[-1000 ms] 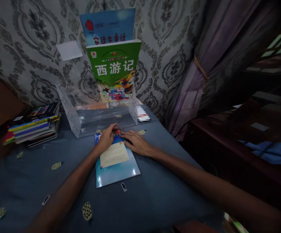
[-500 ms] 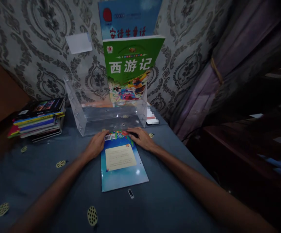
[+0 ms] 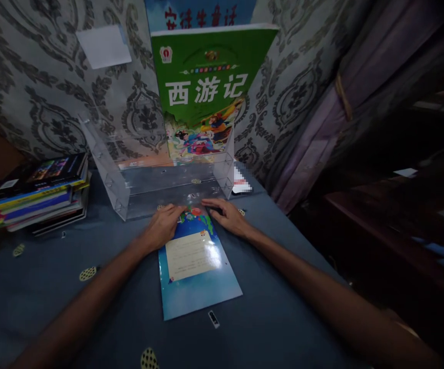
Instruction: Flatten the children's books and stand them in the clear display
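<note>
A thin blue book (image 3: 196, 266) lies flat on the blue tablecloth (image 3: 71, 302), back cover up, its far edge at the foot of a clear acrylic stand (image 3: 129, 189). My left hand (image 3: 164, 228) rests on the book's far left corner, fingers curled over the edge. My right hand (image 3: 225, 215) lies flat at the far right corner, fingers stretched toward the stand. A green book (image 3: 204, 92) stands upright in the stand, with a blue book (image 3: 198, 13) behind it.
A stack of books (image 3: 37, 192) sits at the left on the table. Patterned wallpaper with a white note (image 3: 104, 46) is behind the stand. A purple curtain (image 3: 321, 102) and dark furniture fill the right side.
The view has moved closer to the stand. My hands stay at the book's far corners; the left hand has slid a little inward over the edge.
</note>
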`<move>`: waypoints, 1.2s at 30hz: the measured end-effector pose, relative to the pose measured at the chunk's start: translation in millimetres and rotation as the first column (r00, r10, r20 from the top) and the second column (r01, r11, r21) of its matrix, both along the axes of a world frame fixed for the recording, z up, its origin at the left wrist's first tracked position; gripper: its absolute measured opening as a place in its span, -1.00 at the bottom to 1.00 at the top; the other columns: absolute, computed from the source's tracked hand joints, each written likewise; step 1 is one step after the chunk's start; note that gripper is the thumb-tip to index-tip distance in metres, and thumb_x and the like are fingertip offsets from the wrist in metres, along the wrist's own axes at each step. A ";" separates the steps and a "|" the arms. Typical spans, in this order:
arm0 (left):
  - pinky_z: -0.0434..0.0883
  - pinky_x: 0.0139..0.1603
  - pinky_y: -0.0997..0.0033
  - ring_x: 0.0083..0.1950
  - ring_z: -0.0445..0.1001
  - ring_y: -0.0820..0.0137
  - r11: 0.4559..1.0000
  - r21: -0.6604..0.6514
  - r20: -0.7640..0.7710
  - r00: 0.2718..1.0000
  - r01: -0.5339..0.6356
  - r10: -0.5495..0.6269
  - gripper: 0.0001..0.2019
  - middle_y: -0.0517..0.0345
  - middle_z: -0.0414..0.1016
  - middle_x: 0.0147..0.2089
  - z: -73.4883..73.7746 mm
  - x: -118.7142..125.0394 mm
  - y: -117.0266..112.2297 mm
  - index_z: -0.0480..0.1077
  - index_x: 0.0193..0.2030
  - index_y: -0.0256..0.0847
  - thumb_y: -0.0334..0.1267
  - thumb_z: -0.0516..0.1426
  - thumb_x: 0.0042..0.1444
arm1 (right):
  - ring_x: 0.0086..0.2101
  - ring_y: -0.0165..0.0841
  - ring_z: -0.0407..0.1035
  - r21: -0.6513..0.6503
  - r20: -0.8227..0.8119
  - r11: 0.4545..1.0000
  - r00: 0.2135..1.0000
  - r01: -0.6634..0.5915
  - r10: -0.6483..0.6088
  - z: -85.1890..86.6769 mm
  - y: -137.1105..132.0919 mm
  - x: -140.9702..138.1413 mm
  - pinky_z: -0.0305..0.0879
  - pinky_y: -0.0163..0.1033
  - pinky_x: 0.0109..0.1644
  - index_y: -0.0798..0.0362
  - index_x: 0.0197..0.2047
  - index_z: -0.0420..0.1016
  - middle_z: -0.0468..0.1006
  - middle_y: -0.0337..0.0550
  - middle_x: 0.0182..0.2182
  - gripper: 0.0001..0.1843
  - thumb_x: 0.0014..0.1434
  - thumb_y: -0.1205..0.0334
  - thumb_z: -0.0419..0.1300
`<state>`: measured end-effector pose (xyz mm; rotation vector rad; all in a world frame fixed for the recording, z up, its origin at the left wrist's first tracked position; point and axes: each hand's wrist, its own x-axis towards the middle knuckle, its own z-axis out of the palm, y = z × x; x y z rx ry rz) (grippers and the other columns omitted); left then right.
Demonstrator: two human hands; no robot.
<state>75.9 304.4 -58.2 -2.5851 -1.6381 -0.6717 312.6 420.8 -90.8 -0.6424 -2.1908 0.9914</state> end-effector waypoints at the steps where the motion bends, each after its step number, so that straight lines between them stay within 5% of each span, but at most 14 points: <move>1: 0.45 0.04 0.14 0.01 0.45 0.20 1.000 -0.015 -0.001 1.000 0.021 -0.021 -0.52 -0.08 0.54 -0.01 0.4 5.3 5.4 0.31 0.25 -0.26 -0.54 -0.07 0.21 | 0.06 -0.24 0.50 -0.004 -0.004 1.000 1.000 -0.007 0.007 -0.3 -0.2 -0.1 0.40 0.01 0.20 -0.02 0.20 0.46 0.59 -0.04 0.06 -0.51 0.22 0.39 0.08; 7: 0.45 0.05 0.14 0.00 0.44 0.20 0.996 -0.047 0.014 0.997 0.081 -0.080 -0.54 -0.08 0.53 -0.03 2.6 32.6 29.3 0.33 0.24 -0.27 -0.52 -0.06 0.22 | 0.05 -0.21 0.50 0.046 0.002 0.998 0.999 0.033 -0.033 -1.5 0.2 0.4 0.39 0.04 0.20 -0.01 0.18 0.47 0.61 -0.05 0.03 -0.49 0.18 0.42 0.08; 15: 0.43 0.10 0.13 0.03 0.42 0.21 0.987 -0.015 -0.012 0.987 0.161 -0.161 -0.62 -0.08 0.51 0.08 2.1 31.9 31.0 0.40 0.15 -0.28 -0.51 -0.05 0.28 | 0.08 -0.24 0.46 0.094 0.050 0.995 0.999 0.016 -0.020 2.4 -1.0 1.9 0.37 0.00 0.21 0.02 0.20 0.47 0.60 -0.05 0.06 -0.45 0.17 0.48 0.03; 23: 0.40 0.06 0.08 0.04 0.37 0.14 0.998 -0.032 -0.168 0.984 0.051 -0.055 -0.61 -0.12 0.47 0.11 -2.3 42.6 24.2 0.35 0.24 -0.31 -0.47 -0.03 0.32 | 0.08 -0.23 0.42 0.166 0.093 0.986 0.995 0.012 -0.028 3.4 -3.3 2.6 0.34 0.02 0.21 0.02 0.20 0.46 0.58 -0.06 0.07 -0.43 0.18 0.52 0.00; 36: 0.35 0.05 0.09 0.03 0.38 0.14 0.999 -0.024 -0.185 0.982 0.025 -0.029 -0.58 -0.12 0.46 0.09 -1.7 46.6 23.6 0.36 0.26 -0.27 -0.43 -0.07 0.32 | 0.03 -0.17 0.39 0.197 0.203 0.979 0.976 0.043 -0.084 9.6 -7.8 -1.2 0.33 0.02 0.15 0.00 0.24 0.46 0.58 -0.05 0.04 -0.36 0.15 0.58 0.01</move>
